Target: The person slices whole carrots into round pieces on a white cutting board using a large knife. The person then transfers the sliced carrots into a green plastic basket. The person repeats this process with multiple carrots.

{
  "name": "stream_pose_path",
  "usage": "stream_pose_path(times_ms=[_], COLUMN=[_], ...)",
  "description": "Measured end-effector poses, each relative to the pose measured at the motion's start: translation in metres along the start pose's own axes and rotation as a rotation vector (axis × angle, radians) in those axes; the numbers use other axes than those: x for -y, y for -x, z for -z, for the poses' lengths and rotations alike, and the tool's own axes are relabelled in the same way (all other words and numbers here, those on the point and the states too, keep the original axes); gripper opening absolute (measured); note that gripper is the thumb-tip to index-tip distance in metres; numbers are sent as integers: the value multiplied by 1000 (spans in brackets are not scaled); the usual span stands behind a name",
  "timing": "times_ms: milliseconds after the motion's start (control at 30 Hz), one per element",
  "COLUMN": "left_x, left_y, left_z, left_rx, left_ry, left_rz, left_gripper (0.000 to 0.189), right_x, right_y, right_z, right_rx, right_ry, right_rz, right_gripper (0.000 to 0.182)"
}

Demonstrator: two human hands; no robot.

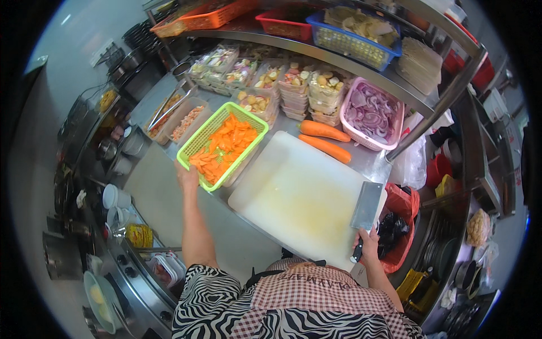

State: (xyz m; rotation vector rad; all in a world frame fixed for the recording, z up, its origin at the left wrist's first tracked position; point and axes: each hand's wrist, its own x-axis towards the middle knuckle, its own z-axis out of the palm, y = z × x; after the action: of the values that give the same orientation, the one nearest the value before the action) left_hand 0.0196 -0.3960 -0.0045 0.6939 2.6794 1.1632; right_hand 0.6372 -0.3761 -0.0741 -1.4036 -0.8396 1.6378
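My left hand (187,179) grips the near left corner of a lime-green plastic basket (189,140), which holds sliced carrot (228,142). The basket overlaps a pale container at the left of a white cutting board (292,195). In my right hand (367,242) is the black handle of a cleaver (366,204). Its broad blade lies over the right edge of the board, pointing away from me. Two whole peeled carrots (325,144) rest on the steel table just beyond the board. No food pieces of any size show on the board, only yellowish stains.
Behind stand stacked clear tubs of cut vegetables (294,91) and a pink basket of sliced red onion (372,112). Tongs (167,112) lie across containers at left. A steel shelf (271,42) overhangs the back. A red-lined bin (400,229) stands right of the table.
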Motion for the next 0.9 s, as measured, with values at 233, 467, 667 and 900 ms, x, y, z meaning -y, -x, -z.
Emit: stream_pose_path(times_ms=[233,467,667,900], left_x=[-110,-223,-245,-195], left_y=[54,133,121,248], left_z=[-57,-286,-346,-234], left_rx=[-190,724,1113,917], left_ry=[-25,-66,-380,-203], left_rz=[-780,-1218,-1315,-1422], left_gripper=[64,48,57,62], right_x=[-2,0,19,38], right_y=[-1,3,20,55], right_z=[-4,-12,-41,-17], right_rx=[-11,-123,-264,-297], right_ry=[-42,-36,175,869], right_rz=[11,14,-1,378], right_gripper=[20,17,24,34])
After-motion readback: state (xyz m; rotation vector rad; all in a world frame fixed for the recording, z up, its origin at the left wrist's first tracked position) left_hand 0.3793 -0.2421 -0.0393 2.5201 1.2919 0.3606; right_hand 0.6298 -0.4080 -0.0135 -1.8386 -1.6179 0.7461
